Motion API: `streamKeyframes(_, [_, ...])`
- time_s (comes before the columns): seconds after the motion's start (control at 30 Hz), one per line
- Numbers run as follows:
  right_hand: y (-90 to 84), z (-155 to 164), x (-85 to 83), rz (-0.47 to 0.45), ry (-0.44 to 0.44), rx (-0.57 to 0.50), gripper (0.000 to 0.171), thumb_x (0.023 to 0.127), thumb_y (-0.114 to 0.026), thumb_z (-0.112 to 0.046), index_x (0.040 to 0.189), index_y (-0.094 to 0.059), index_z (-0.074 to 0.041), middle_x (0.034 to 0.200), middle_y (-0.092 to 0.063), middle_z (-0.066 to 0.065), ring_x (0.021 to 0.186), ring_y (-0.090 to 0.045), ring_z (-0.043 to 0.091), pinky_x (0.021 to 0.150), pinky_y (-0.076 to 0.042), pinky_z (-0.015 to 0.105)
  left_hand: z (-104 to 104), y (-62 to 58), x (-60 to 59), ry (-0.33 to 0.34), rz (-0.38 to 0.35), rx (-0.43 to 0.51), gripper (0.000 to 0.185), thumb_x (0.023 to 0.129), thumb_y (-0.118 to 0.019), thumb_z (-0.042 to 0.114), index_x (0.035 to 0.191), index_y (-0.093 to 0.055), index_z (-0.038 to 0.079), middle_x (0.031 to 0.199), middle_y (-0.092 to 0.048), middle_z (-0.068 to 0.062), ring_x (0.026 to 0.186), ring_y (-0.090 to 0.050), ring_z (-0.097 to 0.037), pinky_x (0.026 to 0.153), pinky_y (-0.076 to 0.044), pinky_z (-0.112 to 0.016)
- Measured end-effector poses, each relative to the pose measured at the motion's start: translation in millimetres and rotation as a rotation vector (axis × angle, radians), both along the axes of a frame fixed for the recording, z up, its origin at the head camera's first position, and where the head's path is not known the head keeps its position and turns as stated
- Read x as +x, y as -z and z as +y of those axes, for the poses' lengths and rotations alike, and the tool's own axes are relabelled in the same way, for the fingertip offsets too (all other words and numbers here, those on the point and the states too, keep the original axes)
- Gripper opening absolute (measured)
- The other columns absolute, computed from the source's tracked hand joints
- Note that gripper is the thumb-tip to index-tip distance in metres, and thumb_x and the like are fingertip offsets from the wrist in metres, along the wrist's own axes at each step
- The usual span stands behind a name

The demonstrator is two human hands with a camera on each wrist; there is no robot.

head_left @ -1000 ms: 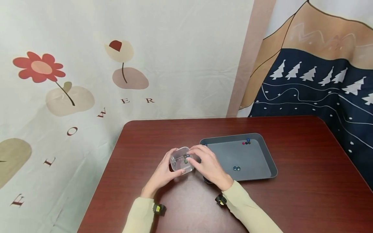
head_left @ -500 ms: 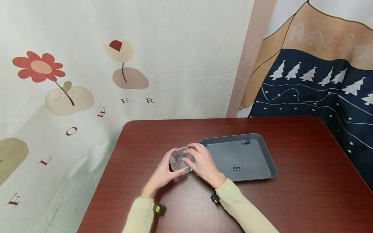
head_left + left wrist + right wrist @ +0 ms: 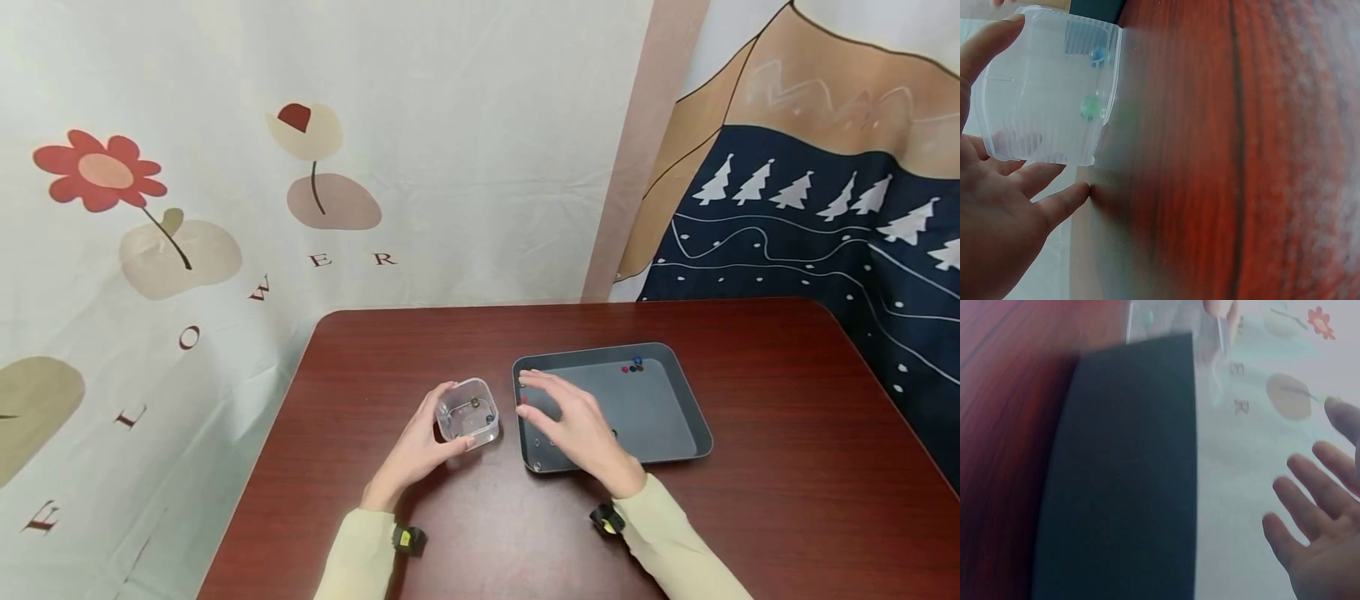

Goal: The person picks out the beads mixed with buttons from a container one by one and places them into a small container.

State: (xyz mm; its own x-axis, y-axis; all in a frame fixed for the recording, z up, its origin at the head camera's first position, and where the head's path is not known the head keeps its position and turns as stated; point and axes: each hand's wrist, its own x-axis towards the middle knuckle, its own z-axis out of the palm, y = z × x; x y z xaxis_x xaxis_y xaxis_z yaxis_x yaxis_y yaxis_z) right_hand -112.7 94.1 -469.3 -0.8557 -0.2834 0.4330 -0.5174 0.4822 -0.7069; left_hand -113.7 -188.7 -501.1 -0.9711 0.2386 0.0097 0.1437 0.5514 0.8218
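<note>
The left hand [image 3: 417,450] gripped the clear cup [image 3: 468,410] (a few beads inside) just left of the gray tray [image 3: 690,408], while the right hand [image 3: 573,421], fingers loose and empty, hovered over the tray's left end, apparently between beads; picking another would need a fine pinch.

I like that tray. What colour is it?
The tray is dark grey, seen best in the head view.

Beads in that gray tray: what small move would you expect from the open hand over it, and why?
Probably the right hand lowers and pinches a bead near its fingertips. It hovers open above the tray, holding nothing, while the left hand grips the clear cup, which already has a few beads inside.
</note>
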Motion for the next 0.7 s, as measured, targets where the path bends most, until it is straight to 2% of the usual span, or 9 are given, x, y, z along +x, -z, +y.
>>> streamKeyframes(0.17, [1.2, 37.9, 7.7, -0.015, 0.013, 0.032, 0.049, 0.092, -0.081, -0.028, 0.138, -0.067, -0.018, 0.144, -0.062, -0.003, 0.136, -0.056, 0.019, 0.105, -0.048, 0.047, 0.6, 1.4, -0.5, -0.005, -0.002, 0.003, 0.092, 0.079, -0.09, 0.03, 0.155, -0.039, 0.022, 0.146, -0.051, -0.009, 0.125, -0.053, -0.03, 0.107, -0.04, -0.053])
streamKeyframes(0.4, [7.5, 82.4, 11.8, -0.039, 0.06, 0.142, 0.058, 0.087, -0.085, -0.029, 0.14, -0.065, -0.015, 0.15, -0.057, -0.002, 0.143, -0.047, 0.023, 0.108, -0.043, 0.051, 0.1, 2.1, -1.7, -0.003, -0.004, 0.006, 0.092, 0.079, -0.09, 0.031, 0.155, -0.039, 0.022, 0.146, -0.051, -0.009, 0.127, -0.053, -0.03, 0.108, -0.04, -0.053])
streamKeyframes(0.7, [14.6, 117.4, 8.9, -0.126, -0.002, 0.251, 0.068, 0.087, -0.083, -0.04, 0.146, -0.06, -0.014, 0.153, -0.053, 0.006, 0.147, -0.041, 0.031, 0.109, -0.04, 0.058, -0.9, 1.3, -2.0, 0.004, -0.01, 0.007, 0.092, 0.079, -0.09, 0.031, 0.155, -0.039, 0.023, 0.146, -0.051, -0.008, 0.127, -0.053, -0.029, 0.108, -0.04, -0.053])
